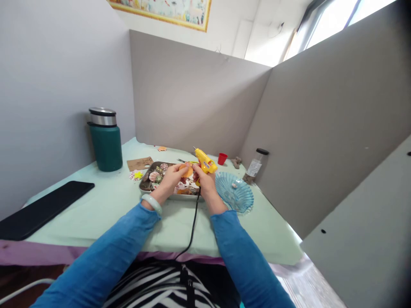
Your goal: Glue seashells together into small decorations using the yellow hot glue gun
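Observation:
My left hand (174,179) pinches a flat, round orange piece (187,171) above a metal tray. In my right hand (205,182) is a yellow hot glue gun (206,161), its nozzle pointing up and away to the left. Its black cord (194,222) runs down toward my lap. The right fingertips come close to the orange piece; whether they touch it I cannot tell. Beneath both hands stands the metal tray (145,191), holding several shells (154,176) and other small bits, partly hidden by my hands.
To the right lies a blue shell-shaped plate (239,194), beside a clear jar (255,166) with a black lid. A red cup (222,158) stands behind. On the left are a green bottle (106,145), a black flat pad (48,207), brown card (140,164) and a yellow star (138,175). Grey partitions enclose the table.

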Tool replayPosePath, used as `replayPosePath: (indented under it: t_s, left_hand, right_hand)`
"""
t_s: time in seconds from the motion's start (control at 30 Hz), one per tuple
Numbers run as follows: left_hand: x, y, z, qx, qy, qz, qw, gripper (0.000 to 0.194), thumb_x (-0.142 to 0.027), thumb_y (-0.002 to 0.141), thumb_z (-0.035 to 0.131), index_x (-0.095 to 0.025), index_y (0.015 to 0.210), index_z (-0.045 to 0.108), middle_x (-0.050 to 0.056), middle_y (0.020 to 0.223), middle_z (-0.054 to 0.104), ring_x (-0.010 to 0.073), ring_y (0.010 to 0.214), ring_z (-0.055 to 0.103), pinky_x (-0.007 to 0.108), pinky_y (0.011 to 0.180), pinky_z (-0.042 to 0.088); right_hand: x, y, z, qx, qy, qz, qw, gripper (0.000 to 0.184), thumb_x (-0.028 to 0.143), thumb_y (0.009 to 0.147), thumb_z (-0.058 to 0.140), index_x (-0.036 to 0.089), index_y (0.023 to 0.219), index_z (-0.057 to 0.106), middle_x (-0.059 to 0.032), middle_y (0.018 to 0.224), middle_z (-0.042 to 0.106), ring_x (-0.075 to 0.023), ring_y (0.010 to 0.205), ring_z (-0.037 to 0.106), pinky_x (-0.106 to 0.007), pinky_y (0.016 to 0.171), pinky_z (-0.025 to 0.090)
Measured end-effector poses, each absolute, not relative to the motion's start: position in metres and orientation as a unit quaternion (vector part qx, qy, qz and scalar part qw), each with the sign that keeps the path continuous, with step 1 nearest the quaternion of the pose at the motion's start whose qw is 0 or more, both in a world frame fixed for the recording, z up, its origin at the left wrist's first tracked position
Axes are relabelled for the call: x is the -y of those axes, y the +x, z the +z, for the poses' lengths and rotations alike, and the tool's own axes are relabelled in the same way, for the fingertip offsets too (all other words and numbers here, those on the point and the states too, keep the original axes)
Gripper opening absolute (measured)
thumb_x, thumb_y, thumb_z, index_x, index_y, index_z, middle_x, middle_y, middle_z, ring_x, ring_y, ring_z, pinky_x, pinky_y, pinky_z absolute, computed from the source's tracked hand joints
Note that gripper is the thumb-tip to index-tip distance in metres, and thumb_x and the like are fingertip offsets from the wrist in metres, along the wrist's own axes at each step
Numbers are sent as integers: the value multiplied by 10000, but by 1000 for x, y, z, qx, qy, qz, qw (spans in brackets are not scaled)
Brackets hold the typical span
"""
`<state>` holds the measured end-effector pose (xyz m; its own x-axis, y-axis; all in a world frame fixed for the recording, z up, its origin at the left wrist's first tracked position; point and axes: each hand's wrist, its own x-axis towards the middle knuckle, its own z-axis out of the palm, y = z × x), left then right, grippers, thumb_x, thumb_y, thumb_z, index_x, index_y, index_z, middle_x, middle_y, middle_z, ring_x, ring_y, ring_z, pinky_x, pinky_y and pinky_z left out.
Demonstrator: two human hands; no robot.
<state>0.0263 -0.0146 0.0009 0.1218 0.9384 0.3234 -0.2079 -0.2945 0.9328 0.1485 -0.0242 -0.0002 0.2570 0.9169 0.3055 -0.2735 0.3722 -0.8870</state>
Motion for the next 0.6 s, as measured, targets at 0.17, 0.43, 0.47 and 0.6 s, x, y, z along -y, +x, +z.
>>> replayPosePath:
  t_s: [0.17,0.43,0.47,0.6]
  left_hand:
    - [15,26,0,-323,581,570,483,419,-465,643,776,-123,862,673,33,753,613,120,600,539,212,465,439]
    - [9,27,-6,-323,578,582,472,440,-518,732,731,-135,939,671,46,817,637,131,644,581,216,507,480]
    - [8,27,-6,-319,577,584,474,435,-514,732,733,-135,935,672,47,818,640,134,652,586,218,516,485]
    - [10,27,-4,-308,569,587,487,432,-507,703,754,-128,897,675,54,806,656,143,665,601,226,537,493]
  right_hand:
    - [21,149,-3,439,-380,421,697,279,388,632,754,196,758,595,69,475,525,-92,431,458,-216,440,381]
    - [25,148,0,442,-385,431,686,296,401,620,748,192,758,590,73,470,523,-87,423,448,-214,444,389]
    - [26,148,1,442,-385,432,685,292,397,619,746,193,755,588,73,472,524,-87,422,448,-214,443,391]
    - [27,147,1,434,-385,436,688,282,381,615,745,194,752,586,73,481,527,-87,422,457,-212,438,392]
